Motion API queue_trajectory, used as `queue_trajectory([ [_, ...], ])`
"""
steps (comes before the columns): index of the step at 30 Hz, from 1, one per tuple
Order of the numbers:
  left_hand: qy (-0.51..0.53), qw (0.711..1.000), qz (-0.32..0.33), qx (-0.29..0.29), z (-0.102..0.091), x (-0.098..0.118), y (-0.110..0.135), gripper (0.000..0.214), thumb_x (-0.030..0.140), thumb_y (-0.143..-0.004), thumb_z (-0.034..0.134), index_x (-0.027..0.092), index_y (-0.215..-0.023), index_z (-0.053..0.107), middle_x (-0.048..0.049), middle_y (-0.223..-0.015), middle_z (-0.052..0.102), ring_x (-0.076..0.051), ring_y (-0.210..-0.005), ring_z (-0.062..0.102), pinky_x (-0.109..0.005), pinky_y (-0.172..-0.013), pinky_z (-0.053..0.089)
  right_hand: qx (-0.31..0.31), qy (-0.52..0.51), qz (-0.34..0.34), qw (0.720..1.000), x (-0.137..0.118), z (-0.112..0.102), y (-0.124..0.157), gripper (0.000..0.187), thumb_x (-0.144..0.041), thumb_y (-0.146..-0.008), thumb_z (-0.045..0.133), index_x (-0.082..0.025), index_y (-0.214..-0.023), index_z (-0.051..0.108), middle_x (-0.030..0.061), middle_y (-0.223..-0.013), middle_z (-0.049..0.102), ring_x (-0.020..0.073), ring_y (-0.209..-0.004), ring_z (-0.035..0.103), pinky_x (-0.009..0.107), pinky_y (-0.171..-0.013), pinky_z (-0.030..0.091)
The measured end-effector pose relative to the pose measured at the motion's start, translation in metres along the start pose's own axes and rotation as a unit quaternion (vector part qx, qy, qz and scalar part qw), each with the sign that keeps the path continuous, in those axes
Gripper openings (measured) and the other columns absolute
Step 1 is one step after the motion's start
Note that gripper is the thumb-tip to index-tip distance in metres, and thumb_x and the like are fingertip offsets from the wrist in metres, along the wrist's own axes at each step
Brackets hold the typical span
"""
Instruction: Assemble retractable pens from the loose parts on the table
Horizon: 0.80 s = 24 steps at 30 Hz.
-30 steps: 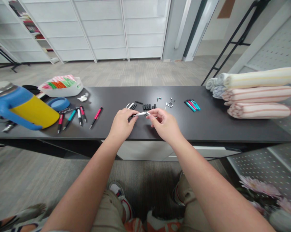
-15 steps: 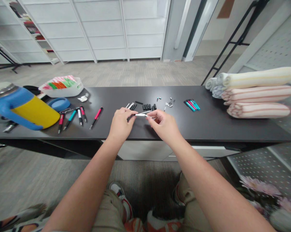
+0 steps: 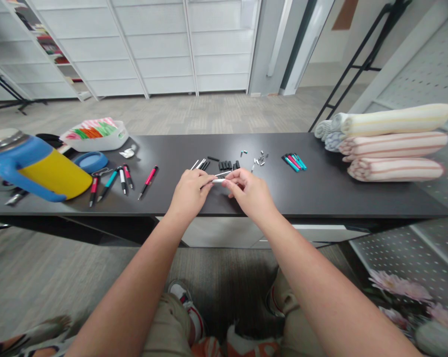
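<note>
A white pen barrel (image 3: 219, 181) is held level above the table's front half. My left hand (image 3: 188, 192) pinches its left end between thumb and fingertips. At its right end, my right hand (image 3: 250, 191) is closed in a pinch, the fingers covering that end. Just beyond the hands lie short black grips (image 3: 225, 165) in a row and thin refills (image 3: 199, 163), partly hidden by the left fingers. Small metal pen parts (image 3: 260, 159) are scattered farther right. Pink and teal pen barrels (image 3: 294, 162) lie side by side beyond them.
Several whole pens, among them a pink pen (image 3: 148, 182), lie on the dark table (image 3: 320, 198) to the left. A blue-yellow jug (image 3: 56, 168) rests on its side there, near a white container (image 3: 100, 143). Rolled towels (image 3: 395, 144) are stacked at right.
The hands have drawn closer together along the white pen barrel. The dark piece at its left end and thin part at its right end are now covered by fingers.
</note>
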<state>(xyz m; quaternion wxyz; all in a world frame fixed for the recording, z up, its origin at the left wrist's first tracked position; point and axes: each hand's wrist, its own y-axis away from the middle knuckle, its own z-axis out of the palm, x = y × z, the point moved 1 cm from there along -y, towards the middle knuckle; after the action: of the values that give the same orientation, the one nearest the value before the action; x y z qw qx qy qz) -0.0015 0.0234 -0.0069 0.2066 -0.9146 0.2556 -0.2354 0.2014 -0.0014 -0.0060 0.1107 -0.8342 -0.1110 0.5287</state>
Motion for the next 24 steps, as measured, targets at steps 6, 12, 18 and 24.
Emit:
queue_trajectory([
  [6,0.122,0.99,-0.073,-0.009,-0.006,0.001,-0.004,0.017,0.029,-0.094,0.07,0.023,-0.108,0.078,-0.004,-0.102,0.078,-0.021,-0.093,0.069,-0.034,-0.09,0.052,0.001,-0.037,0.013,0.999,-0.002,-0.002,-0.001,0.027,-0.047,-0.097,0.07,-0.025,-0.11,0.063,-0.0016,-0.092,0.08,0.0145,-0.063,0.07,0.03,-0.067,0.052],
  [12,0.238,0.943,-0.221,0.07,-0.005,-0.017,-0.006,0.019,0.033,-0.097,0.06,0.021,-0.11,0.067,-0.0041,-0.101,0.077,-0.019,-0.09,0.069,-0.03,-0.082,0.052,0.04,0.083,0.004,0.996,0.001,-0.001,-0.004,0.017,-0.038,-0.098,0.068,-0.023,-0.104,0.071,0.0005,-0.085,0.076,0.0163,-0.069,0.066,0.031,-0.071,0.049],
  [18,0.085,0.965,-0.243,0.045,-0.009,-0.004,-0.004,0.015,0.021,-0.098,0.051,0.023,-0.109,0.061,-0.0065,-0.102,0.075,-0.024,-0.093,0.07,-0.036,-0.087,0.051,0.005,0.219,-0.039,0.975,0.0,0.005,-0.008,0.012,-0.025,-0.096,0.068,-0.022,-0.105,0.074,0.0017,-0.084,0.07,0.0189,-0.077,0.063,0.032,-0.075,0.044],
  [24,-0.026,0.986,-0.157,-0.041,-0.002,0.002,-0.007,0.023,0.031,-0.095,0.067,0.02,-0.115,0.07,-0.0106,-0.11,0.078,-0.029,-0.101,0.071,-0.039,-0.093,0.051,-0.002,0.212,-0.042,0.976,-0.001,0.004,-0.007,0.01,-0.025,-0.097,0.067,-0.022,-0.102,0.074,0.0003,-0.082,0.069,0.0174,-0.075,0.061,0.03,-0.073,0.042],
])
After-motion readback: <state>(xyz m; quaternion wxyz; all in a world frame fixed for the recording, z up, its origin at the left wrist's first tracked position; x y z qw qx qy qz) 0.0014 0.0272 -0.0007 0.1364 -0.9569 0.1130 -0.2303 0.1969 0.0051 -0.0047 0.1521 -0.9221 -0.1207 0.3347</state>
